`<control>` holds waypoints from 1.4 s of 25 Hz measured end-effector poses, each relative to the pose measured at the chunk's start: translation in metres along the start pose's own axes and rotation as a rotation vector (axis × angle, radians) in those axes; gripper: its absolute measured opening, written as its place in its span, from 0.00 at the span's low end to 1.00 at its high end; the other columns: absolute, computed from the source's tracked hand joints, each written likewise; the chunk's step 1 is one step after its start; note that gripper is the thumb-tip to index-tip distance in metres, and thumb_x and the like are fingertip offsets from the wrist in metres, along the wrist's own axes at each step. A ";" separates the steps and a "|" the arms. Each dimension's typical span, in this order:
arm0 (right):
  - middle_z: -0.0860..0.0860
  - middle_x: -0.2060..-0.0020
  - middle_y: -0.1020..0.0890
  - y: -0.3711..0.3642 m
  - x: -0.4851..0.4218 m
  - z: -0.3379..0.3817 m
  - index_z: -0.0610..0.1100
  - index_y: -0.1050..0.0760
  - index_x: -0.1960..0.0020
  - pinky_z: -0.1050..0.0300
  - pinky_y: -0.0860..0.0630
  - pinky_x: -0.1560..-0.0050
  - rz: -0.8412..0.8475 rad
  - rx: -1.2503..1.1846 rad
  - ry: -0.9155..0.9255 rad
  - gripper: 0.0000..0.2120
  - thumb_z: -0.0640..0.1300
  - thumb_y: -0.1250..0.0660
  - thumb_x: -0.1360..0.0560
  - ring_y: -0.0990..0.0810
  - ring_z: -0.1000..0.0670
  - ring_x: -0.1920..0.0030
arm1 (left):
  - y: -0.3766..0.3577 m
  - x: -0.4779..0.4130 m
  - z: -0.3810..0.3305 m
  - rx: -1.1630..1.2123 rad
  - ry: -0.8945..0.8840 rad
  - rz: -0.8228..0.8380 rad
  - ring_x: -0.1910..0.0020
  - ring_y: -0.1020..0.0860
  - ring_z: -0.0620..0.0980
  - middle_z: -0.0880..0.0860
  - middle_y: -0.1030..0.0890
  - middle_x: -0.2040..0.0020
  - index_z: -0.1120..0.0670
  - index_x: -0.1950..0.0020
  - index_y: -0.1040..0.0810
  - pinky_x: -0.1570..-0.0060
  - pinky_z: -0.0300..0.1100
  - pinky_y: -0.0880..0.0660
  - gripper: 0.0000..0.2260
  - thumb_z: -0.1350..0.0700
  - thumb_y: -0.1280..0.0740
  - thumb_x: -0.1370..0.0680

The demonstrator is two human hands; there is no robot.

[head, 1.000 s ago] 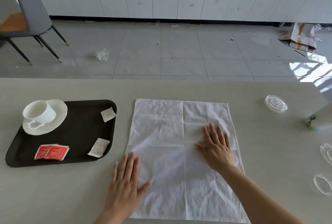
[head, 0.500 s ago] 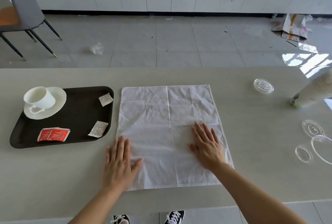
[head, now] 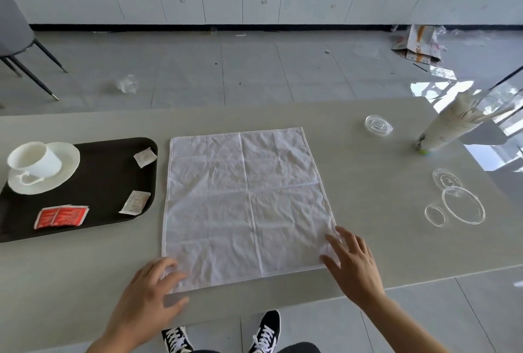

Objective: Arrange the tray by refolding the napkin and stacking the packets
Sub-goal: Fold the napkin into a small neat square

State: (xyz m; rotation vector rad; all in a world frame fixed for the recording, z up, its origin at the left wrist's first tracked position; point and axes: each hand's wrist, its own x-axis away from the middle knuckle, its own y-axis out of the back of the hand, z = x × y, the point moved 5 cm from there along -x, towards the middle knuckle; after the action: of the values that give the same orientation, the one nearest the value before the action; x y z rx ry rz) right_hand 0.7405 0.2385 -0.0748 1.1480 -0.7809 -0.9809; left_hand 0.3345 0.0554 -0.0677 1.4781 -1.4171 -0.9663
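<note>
Head view: a long pale grey table (head: 368, 239) fills the frame, with the work laid out across it.
Napkin: the white square cloth napkin (head: 246, 205) lies fully open and flat at the table's centre, creased into quarters, its 6 o'clock edge near the table lip.
Tray: the dark brown rounded plastic tray (head: 107, 182) sits at 9 o'clock of the napkin, just beside it.
Left hand (head: 147, 299): fingers bent over the napkin's 7 o'clock corner; I cannot tell whether it has pinched the cloth yet.
Right hand (head: 353, 265): fingers spread and nearly straight, lying on the 5 o'clock corner and gripping nothing.
Packets: two joined red foil packets (head: 60, 216) at the tray's 6 o'clock, one small white paper packet (head: 135, 203) at 4 o'clock, another (head: 145, 156) at 2 o'clock, all unstacked.
Risk: if only one corner lifts cleanly, the fold will likely run skewed off the old crease; dragging the cloth towards 9 o'clock could nudge the tray.
</note>
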 end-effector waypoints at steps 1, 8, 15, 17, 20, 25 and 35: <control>0.49 0.32 0.26 0.002 0.002 -0.001 0.50 0.24 0.35 0.45 0.25 0.40 0.006 -0.007 0.034 0.23 0.57 0.27 0.28 0.27 0.43 0.35 | 0.005 -0.002 -0.003 -0.012 -0.005 -0.032 0.50 0.21 0.50 0.48 0.22 0.46 0.45 0.52 0.20 0.58 0.45 0.22 0.11 0.43 0.35 0.30; 0.57 0.36 0.22 0.016 0.004 -0.009 0.55 0.20 0.42 0.49 0.22 0.46 -0.044 -0.033 0.227 0.15 0.60 0.37 0.23 0.25 0.49 0.39 | 0.017 -0.010 -0.012 -0.061 0.091 -0.083 0.65 0.18 0.57 0.48 0.17 0.54 0.53 0.58 0.20 0.71 0.45 0.24 0.15 0.49 0.43 0.24; 0.59 0.38 0.20 0.020 0.005 -0.010 0.54 0.18 0.46 0.53 0.22 0.48 -0.080 -0.124 0.261 0.14 0.58 0.27 0.28 0.23 0.50 0.41 | 0.023 -0.015 0.005 0.213 0.446 -0.166 0.70 0.23 0.56 0.49 0.21 0.69 0.50 0.54 0.26 0.70 0.48 0.26 0.04 0.58 0.34 0.22; 0.61 0.45 0.16 0.027 0.001 -0.010 0.53 0.17 0.51 0.55 0.19 0.54 -0.137 -0.175 0.218 0.08 0.54 0.31 0.23 0.21 0.53 0.45 | 0.028 -0.018 0.007 0.238 0.457 -0.177 0.71 0.24 0.55 0.48 0.22 0.70 0.51 0.54 0.25 0.70 0.47 0.27 0.03 0.58 0.33 0.22; 0.60 0.56 0.16 0.032 -0.008 -0.011 0.51 0.17 0.53 0.57 0.20 0.60 -0.099 -0.231 0.123 0.02 0.46 0.27 0.25 0.18 0.53 0.52 | 0.036 -0.024 0.013 0.277 0.465 -0.195 0.70 0.23 0.53 0.47 0.21 0.69 0.51 0.56 0.23 0.68 0.47 0.27 0.03 0.58 0.32 0.22; 0.59 0.69 0.19 0.044 -0.035 -0.016 0.53 0.20 0.59 0.63 0.26 0.63 0.035 -0.431 -0.065 0.07 0.43 0.27 0.25 0.21 0.58 0.66 | 0.049 -0.036 0.025 0.498 0.550 -0.325 0.61 0.19 0.50 0.46 0.16 0.61 0.48 0.56 0.18 0.62 0.34 0.27 0.05 0.58 0.30 0.24; 0.55 0.67 0.19 0.066 -0.107 0.001 0.54 0.21 0.62 0.55 0.29 0.64 -0.075 -0.751 -0.267 0.10 0.43 0.31 0.23 0.25 0.57 0.68 | 0.059 -0.066 0.041 0.861 0.650 -0.320 0.64 0.19 0.45 0.49 0.16 0.63 0.42 0.47 0.17 0.56 0.34 0.23 0.19 0.64 0.24 0.30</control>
State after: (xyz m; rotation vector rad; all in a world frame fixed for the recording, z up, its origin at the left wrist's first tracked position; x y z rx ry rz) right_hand 0.7132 0.3447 -0.0125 0.4008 -0.4989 -1.3537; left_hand 0.2721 0.1189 -0.0280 2.4108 -1.1434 0.0602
